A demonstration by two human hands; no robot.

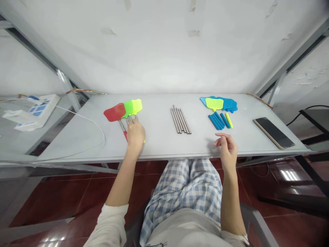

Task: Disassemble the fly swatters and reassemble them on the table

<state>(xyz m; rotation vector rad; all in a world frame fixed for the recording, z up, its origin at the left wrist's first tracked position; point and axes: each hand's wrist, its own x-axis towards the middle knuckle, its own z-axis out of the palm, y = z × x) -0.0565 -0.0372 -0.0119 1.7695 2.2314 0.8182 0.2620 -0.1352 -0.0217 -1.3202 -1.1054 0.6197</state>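
Note:
On the left of the table several assembled fly swatters lie side by side: a red fly swatter [114,112], a green one [128,108] and yellow-green ones [137,106]. My left hand [135,133] is closed over their shafts, back of the hand up; it hides most of the handles, and a yellow handle end peeks out at its right. My right hand [227,146] hovers near the front edge, fingers loosely apart, holding nothing. Just beyond it lie several blue handles [216,121] and a yellow handle [229,120].
Several metal tubes [180,120] lie in a row mid-table. Loose blue swatter heads [228,104] and a yellow one [214,103] are at the back right. A phone [274,132] lies at the right. A white cable [97,125] loops across the left, near a white-and-blue box [38,111].

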